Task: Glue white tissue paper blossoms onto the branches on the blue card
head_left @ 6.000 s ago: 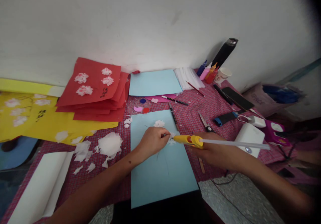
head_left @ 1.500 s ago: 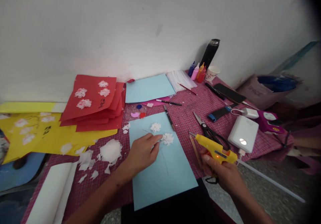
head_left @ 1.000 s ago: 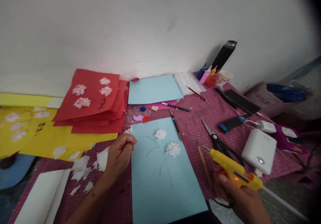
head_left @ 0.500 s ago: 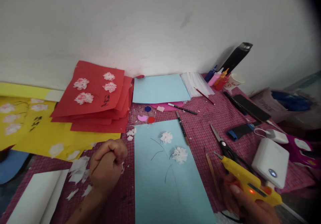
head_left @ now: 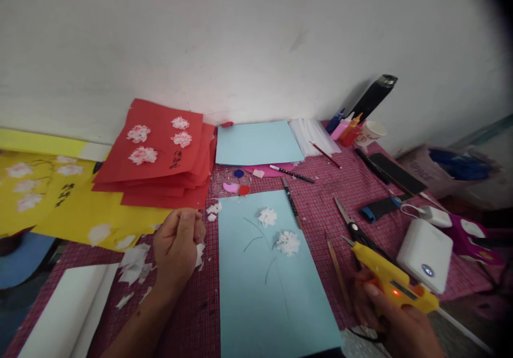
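**Two white blooms on blue sheet, both hands off it, glue gun gripped at right**

Judging by the layout, both crinkled white flowers [head_left: 267,217] [head_left: 287,243] were already placed on the blue sheet [head_left: 256,315], so those two spots looked done. They sat near its far edge, toward the far right corner, close but apart. Thin dark curved lines [head_left: 253,235] ran beside and below them, the lower ones with no bloom on them.

Left hand [head_left: 178,254] was clenched in a fist off the sheet's left edge, above the tablecloth [head_left: 320,208]; could not tell if anything was inside. Torn white pieces [head_left: 134,264] lay near it. Right hand [head_left: 396,315] was wrapped around the yellow glue gun [head_left: 388,275] beyond the sheet's right edge, metal nozzle pointing up-left, orange light lit, translucent glue stick [head_left: 460,326] out the back. Scissors [head_left: 358,230] lay just beside the gun, partly behind it.

Materials: blooms ruffled, layered, ragged-edged, tissue-like; loose scraps thin, soft, irregular. Blue sheet smooth, matte, flat. Tablecloth red, finely checked. Gun body hard glossy plastic. Red sheets [head_left: 160,165], stacked unevenly left of the second blue sheet [head_left: 258,143], carried pink-tinted fluffy blooms. Clear palette [head_left: 220,181] held blue, pink and red paint blobs.
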A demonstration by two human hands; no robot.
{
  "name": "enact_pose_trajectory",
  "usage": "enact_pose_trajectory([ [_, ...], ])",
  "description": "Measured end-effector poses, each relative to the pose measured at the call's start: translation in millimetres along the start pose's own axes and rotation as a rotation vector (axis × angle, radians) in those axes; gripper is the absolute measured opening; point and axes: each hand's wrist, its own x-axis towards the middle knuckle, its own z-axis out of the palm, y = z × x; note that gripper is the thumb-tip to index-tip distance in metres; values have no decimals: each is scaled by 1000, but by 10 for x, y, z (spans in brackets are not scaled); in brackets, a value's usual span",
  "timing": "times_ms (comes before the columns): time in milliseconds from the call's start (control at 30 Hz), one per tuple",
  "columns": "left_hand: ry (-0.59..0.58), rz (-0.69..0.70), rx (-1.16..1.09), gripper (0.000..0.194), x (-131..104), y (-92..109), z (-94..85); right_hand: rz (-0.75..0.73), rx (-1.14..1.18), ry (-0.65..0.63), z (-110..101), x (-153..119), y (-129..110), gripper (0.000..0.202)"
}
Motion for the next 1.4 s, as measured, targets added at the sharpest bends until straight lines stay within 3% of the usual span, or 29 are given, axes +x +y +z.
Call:
enact_pose_trajectory([
  [333,31,115,92,20,137,-73,-69,-69,6,-103,-57,77,37,26],
  [667,24,97,39,21,204,-117,-89,-109,55,-193,-38,55,31,24],
  [867,6,90,125,24,349,-111,-234,-161,62,-193,-33,89,58,20],
  [967,-92,96,319,23,414,-115,-337,-173,50,-209,-37,118,64,22],
  [1133,-419,261,846,17,403,-110,-424,-197,36,-198,-20,96,56,22],
  [1233,-500,327,1038,16,368,-99,-428,-216,61,-202,19,44,35,18],
  [1400,-591,302,1130,16,331,-84,-412,-224,74,-186,95,-38,-17,19],
])
